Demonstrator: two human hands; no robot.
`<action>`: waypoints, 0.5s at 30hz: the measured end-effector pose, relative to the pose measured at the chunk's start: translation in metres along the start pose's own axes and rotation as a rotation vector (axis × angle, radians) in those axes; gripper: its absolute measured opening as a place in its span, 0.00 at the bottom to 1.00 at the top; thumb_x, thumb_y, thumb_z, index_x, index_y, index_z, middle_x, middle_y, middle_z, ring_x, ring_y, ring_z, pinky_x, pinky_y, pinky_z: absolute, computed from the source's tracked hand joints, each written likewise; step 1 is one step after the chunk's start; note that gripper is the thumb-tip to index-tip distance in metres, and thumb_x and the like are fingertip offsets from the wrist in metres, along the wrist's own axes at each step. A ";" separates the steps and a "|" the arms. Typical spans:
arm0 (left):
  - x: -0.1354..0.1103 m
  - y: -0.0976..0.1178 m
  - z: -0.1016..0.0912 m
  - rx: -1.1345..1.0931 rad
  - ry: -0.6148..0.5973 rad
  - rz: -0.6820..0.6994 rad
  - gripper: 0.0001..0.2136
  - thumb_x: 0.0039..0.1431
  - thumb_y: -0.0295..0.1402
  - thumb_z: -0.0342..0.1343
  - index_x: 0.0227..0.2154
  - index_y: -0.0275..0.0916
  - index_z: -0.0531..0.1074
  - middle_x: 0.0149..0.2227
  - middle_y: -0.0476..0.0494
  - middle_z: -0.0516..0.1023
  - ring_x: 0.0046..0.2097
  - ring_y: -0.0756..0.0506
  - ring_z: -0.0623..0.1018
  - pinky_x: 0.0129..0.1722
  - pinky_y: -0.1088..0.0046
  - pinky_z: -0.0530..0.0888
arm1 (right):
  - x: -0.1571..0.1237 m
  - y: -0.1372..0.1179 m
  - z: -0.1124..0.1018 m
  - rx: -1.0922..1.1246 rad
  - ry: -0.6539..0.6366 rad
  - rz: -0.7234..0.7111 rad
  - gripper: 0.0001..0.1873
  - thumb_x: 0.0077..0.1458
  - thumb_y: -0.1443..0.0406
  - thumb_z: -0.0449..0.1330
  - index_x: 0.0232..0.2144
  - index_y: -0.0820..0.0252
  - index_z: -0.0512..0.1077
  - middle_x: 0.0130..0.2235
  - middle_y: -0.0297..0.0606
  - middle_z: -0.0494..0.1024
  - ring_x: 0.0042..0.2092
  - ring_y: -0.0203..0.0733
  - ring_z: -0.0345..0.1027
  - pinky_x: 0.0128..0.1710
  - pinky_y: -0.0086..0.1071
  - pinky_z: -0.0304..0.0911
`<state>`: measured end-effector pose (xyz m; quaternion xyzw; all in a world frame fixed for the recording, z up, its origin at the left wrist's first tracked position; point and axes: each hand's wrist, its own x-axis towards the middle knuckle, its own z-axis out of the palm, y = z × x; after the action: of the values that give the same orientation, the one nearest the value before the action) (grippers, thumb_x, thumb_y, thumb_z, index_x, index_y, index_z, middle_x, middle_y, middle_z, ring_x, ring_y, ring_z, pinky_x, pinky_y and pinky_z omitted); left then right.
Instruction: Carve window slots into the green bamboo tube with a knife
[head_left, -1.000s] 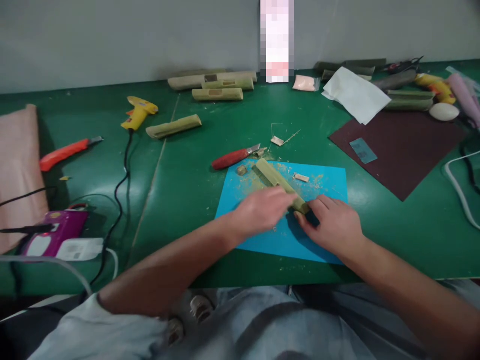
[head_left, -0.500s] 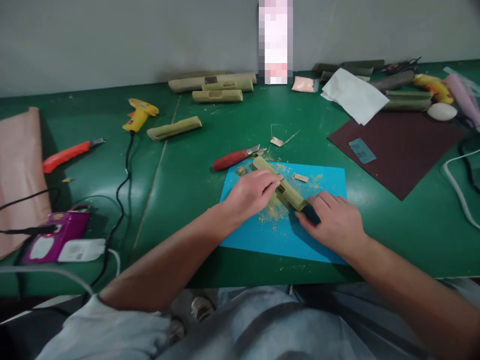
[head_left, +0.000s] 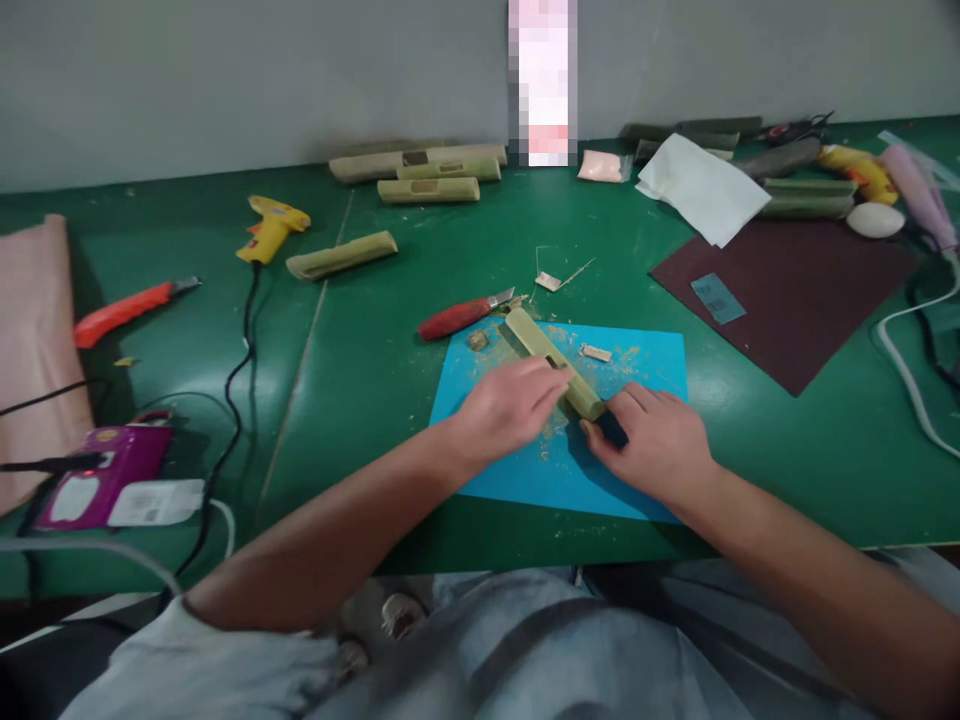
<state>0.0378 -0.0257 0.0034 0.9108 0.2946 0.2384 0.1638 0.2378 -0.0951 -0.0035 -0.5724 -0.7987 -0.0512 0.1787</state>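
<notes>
A pale green bamboo tube (head_left: 529,332) with a slot cut in its side slants over a blue sheet (head_left: 510,475). My right hand (head_left: 656,440) is closed around its near end, where a dark piece (head_left: 613,429) shows. At the slot, my left hand (head_left: 506,405) has thumb and fingers pinched together; whatever they hold is hidden. Bamboo dust and a small cut chip (head_left: 596,353) lie on the sheet. A knife with a red handle (head_left: 454,318) rests by the sheet's far left corner.
On the left are a yellow glue gun (head_left: 274,228), an orange cutter (head_left: 124,313) and a purple power strip (head_left: 105,470) with cables. More bamboo pieces (head_left: 427,190) lie along the wall. A dark brown sheet (head_left: 795,300) and white paper (head_left: 701,190) are at right.
My left hand has slid slightly toward the near end along the slot, uncovering more of the tube's far part. My right hand keeps its grip. The whole view has shifted slightly.
</notes>
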 end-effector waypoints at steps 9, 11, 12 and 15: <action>-0.002 0.000 0.001 -0.037 -0.066 0.062 0.14 0.70 0.32 0.46 0.45 0.34 0.76 0.33 0.42 0.77 0.36 0.47 0.77 0.36 0.73 0.74 | 0.000 0.001 0.001 0.037 0.004 0.017 0.16 0.59 0.54 0.56 0.27 0.60 0.72 0.28 0.37 0.73 0.28 0.38 0.63 0.31 0.35 0.51; -0.003 0.000 0.001 -0.069 -0.090 0.100 0.14 0.70 0.31 0.45 0.45 0.35 0.76 0.34 0.42 0.78 0.36 0.48 0.78 0.36 0.73 0.75 | 0.000 0.001 0.001 0.043 0.001 0.021 0.16 0.59 0.54 0.56 0.27 0.60 0.72 0.28 0.37 0.73 0.28 0.38 0.63 0.31 0.35 0.51; -0.003 0.000 0.001 -0.075 -0.065 0.086 0.13 0.71 0.31 0.45 0.46 0.35 0.75 0.35 0.42 0.78 0.37 0.48 0.78 0.37 0.73 0.75 | 0.000 0.001 0.001 0.044 0.002 0.026 0.17 0.59 0.54 0.56 0.27 0.60 0.72 0.28 0.37 0.73 0.28 0.38 0.63 0.31 0.35 0.51; -0.003 0.000 0.002 -0.074 -0.019 0.051 0.13 0.70 0.31 0.46 0.47 0.34 0.74 0.36 0.41 0.78 0.38 0.47 0.78 0.38 0.72 0.75 | 0.000 0.001 0.001 0.046 0.002 0.034 0.17 0.59 0.54 0.56 0.27 0.60 0.72 0.27 0.37 0.73 0.28 0.38 0.63 0.31 0.35 0.50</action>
<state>0.0368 -0.0281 0.0012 0.9134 0.2609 0.2446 0.1942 0.2386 -0.0947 -0.0044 -0.5816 -0.7895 -0.0306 0.1936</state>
